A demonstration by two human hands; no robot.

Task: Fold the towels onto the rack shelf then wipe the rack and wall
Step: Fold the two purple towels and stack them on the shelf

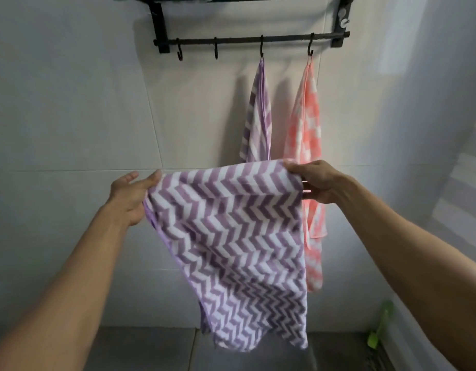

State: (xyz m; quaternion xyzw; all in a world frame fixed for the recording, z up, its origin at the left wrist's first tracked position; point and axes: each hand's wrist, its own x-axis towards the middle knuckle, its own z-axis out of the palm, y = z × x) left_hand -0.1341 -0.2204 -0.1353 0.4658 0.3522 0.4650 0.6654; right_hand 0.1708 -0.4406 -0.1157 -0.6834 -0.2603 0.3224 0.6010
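A purple-and-white zigzag towel [239, 245] hangs spread out in front of me, held by its top edge. My left hand [129, 196] pinches its upper left corner and my right hand [315, 183] grips its upper right corner. Above, a black wall rack [247, 40] carries a rail with several hooks. A second purple striped towel [258, 116] hangs from one hook and a pink-and-white towel [309, 135] from the hook to its right. The rack's top shelf is cut off by the frame's upper edge.
White wall tiles [70, 116] lie behind the rack. A side wall [432, 103] stands close on the right. Grey floor tiles [151, 349] show below, with a green object [378, 328] at the lower right corner.
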